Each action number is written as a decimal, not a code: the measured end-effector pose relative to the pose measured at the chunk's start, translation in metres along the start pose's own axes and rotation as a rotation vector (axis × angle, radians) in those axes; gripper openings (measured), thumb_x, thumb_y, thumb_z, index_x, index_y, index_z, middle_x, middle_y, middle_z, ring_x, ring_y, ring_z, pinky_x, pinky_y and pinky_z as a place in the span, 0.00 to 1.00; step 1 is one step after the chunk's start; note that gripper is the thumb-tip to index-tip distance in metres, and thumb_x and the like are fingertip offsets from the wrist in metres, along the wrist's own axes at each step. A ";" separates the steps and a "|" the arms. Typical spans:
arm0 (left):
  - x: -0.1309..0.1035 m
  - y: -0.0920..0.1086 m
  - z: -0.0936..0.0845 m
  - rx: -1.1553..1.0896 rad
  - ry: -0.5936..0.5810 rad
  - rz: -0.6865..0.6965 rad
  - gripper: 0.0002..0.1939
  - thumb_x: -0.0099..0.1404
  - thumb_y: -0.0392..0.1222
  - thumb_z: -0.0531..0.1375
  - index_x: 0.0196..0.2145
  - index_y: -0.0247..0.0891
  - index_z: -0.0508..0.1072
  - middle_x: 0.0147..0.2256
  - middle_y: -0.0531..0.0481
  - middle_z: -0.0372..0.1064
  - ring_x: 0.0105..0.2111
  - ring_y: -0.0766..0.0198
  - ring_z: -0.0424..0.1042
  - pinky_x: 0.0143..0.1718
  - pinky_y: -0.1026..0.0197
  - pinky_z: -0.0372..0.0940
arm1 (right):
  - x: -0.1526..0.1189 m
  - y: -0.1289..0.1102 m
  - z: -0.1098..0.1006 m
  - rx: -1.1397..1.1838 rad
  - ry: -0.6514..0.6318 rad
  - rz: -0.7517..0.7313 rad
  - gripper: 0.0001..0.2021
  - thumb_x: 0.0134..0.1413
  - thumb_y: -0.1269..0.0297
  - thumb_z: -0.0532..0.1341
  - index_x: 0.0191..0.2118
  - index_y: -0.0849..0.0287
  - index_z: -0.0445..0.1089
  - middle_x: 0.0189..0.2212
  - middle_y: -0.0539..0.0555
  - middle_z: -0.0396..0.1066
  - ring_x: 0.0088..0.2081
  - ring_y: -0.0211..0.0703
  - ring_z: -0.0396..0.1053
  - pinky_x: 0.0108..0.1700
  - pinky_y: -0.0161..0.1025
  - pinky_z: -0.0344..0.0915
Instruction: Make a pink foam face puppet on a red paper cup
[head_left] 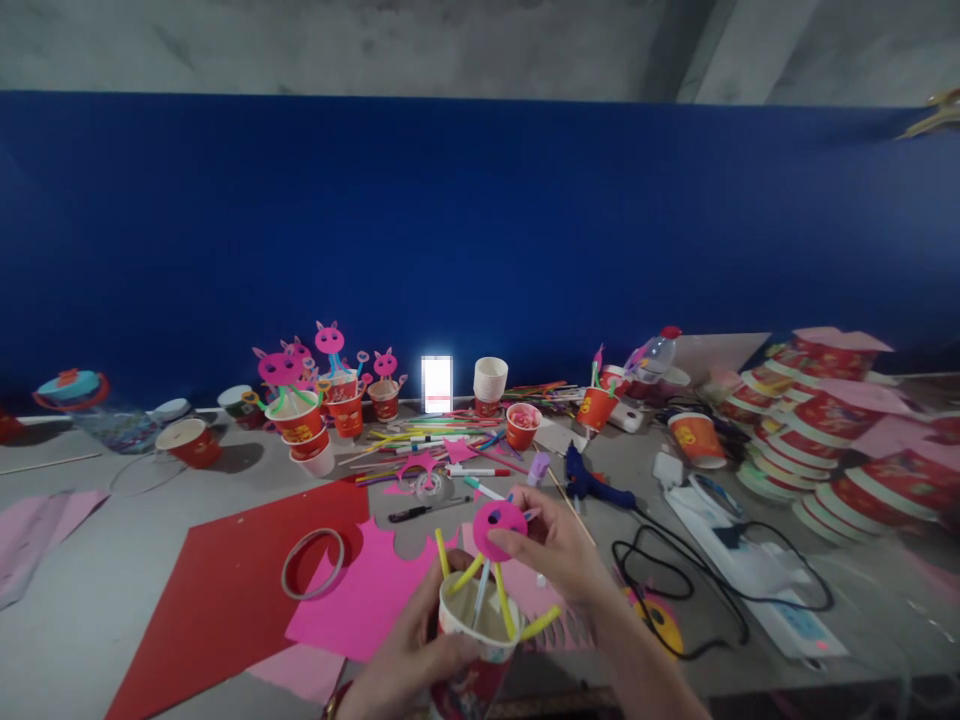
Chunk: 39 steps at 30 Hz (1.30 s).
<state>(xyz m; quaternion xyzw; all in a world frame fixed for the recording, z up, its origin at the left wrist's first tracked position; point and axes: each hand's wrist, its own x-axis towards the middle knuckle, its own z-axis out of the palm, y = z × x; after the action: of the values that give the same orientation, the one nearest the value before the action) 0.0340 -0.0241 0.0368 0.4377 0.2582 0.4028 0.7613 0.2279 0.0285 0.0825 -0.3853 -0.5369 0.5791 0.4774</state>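
Paper cup (pixel 474 640), red-patterned outside, is sitting low at the near edge of the counter (pixel 97 590), gripped around its side by the left hand (pixel 409 655), whose fingers are curling closed on it. Yellow straws (pixel 504 600) are sticking out of the cup at angles, and a pale straw (pixel 481 592) is rising from its middle. Pink disc (pixel 499 528), round with a dark spot, is sitting atop that pale straw; the right hand (pixel 559 545) is pinching the disc's edge between thumb and fingertips.

Around them:
- Pink paper sheet (pixel 367 595) is lying just left of the cup, overlapping a red paper sheet (pixel 225 590).
- Tape ring (pixel 313 563) is resting where the two sheets meet.
- Blue glue gun (pixel 589 484) is lying beyond the right hand, its black cord (pixel 675 590) looping toward the right.
- Finished pink-headed cups (pixel 315 395) are standing in a group at the back left.
- Stacked red cups (pixel 817 430) are lying in rows at the right.
- White cup stack (pixel 490 380) and a glowing phone (pixel 436 384) are standing against the blue backdrop (pixel 480 230).
- Loose straws and pens (pixel 435 440) are lying scattered mid-counter.
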 end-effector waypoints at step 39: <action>0.008 -0.008 -0.001 -0.162 0.036 -0.054 0.22 0.56 0.43 0.69 0.47 0.40 0.70 0.38 0.50 0.72 0.37 0.61 0.70 0.39 0.61 0.62 | 0.018 0.014 -0.025 0.069 -0.105 0.216 0.18 0.38 0.55 0.75 0.30 0.62 0.73 0.23 0.48 0.71 0.24 0.34 0.64 0.26 0.32 0.61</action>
<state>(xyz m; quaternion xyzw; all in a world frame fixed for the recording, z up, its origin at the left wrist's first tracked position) 0.0407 -0.0189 0.0289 0.3604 0.2503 0.4094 0.7999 0.2450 0.0525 0.0663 -0.3933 -0.4964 0.6646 0.3965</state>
